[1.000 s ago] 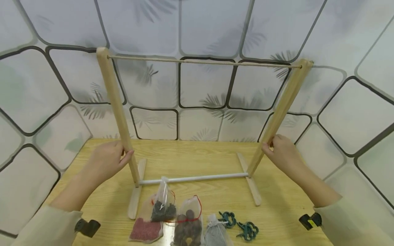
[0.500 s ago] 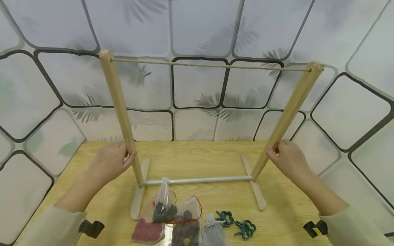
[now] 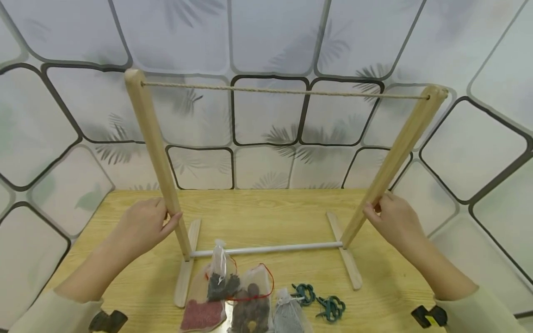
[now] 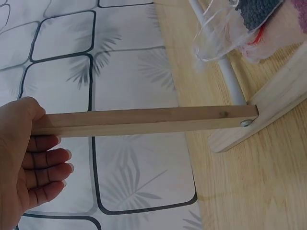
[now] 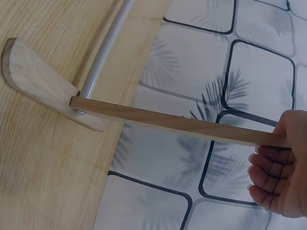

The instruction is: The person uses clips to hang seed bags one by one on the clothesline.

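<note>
**Both hands on the wooden frame [image 3: 151,129]**

The frame stands on the wood-grain table [image 3: 258,208]. From my end I see the left hand [image 3: 145,219] gripping its left post [image 4: 144,122] between thumb and curled fingers, and the right hand [image 3: 395,215] gripping its right post [image 5: 172,122] likewise. A rope [image 3: 266,90] spans the frame's top; a white rod [image 3: 287,248] joins it low down, near its feet [image 3: 351,269]. In front of the frame I make out four bags: pink granules [image 3: 201,315], dark lumps [image 3: 220,287], brown balls [image 3: 251,307] and something grey [image 3: 287,318]. I cannot tell whether the dark lumps' bag touches the rod. Two green clips [image 3: 331,307] lie before the frame's right half; a patterned wall [image 3: 270,169] rises behind it.
</note>
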The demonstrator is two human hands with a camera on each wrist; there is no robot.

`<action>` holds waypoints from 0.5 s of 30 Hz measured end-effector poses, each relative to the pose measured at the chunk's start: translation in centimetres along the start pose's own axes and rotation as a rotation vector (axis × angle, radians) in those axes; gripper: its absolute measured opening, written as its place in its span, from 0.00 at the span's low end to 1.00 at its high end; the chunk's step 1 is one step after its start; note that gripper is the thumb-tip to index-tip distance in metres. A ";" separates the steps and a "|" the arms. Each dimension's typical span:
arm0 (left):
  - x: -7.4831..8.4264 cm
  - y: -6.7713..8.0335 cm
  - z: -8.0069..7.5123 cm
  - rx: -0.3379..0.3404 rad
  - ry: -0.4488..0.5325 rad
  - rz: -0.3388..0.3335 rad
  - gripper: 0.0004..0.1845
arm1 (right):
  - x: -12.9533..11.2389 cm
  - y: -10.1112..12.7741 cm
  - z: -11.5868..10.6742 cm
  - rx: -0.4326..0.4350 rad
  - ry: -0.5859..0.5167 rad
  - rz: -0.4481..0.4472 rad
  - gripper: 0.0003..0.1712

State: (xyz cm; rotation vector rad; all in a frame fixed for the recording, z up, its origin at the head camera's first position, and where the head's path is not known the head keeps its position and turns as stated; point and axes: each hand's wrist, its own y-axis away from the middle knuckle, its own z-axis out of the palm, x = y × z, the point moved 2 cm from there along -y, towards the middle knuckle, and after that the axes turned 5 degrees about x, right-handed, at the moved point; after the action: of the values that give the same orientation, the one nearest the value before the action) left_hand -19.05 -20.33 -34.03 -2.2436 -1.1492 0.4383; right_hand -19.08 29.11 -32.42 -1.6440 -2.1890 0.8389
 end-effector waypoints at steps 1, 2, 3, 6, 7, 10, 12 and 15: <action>0.1 0.0 -0.1 -0.014 -0.003 -0.010 0.18 | 0.0 0.0 0.0 -0.009 -0.002 0.009 0.10; 0.2 0.0 -0.1 -0.032 -0.004 -0.026 0.16 | 0.0 0.1 -0.1 -0.018 -0.004 0.020 0.11; 0.3 0.0 -0.2 -0.052 -0.006 -0.044 0.14 | 0.1 0.1 -0.1 -0.031 -0.007 0.031 0.11; 0.6 0.2 -0.4 -0.148 0.018 -0.138 0.11 | 0.1 0.1 -0.4 -0.081 -0.008 0.057 0.13; 0.7 0.3 -0.5 -0.194 0.031 -0.179 0.10 | 0.1 0.1 -0.5 -0.099 -0.008 0.060 0.14; 0.8 0.6 -0.5 -0.354 0.092 -0.323 0.13 | 0.0 0.1 -1.1 -0.141 -0.012 0.064 0.17; 0.7 0.9 -0.4 -0.458 0.132 -0.397 0.17 | -0.1 0.2 -1.5 -0.169 -0.022 0.071 0.19; 0.6 1.5 -0.1 -0.558 0.196 -0.432 0.20 | -0.3 0.5 -2.0 -0.229 -0.040 0.085 0.21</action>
State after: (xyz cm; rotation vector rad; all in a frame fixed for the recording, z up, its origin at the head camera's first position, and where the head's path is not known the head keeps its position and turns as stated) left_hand -17.73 -20.57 -34.91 -2.3078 -1.7468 -0.3090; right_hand -17.51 29.45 -31.08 -1.8527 -2.3308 0.6681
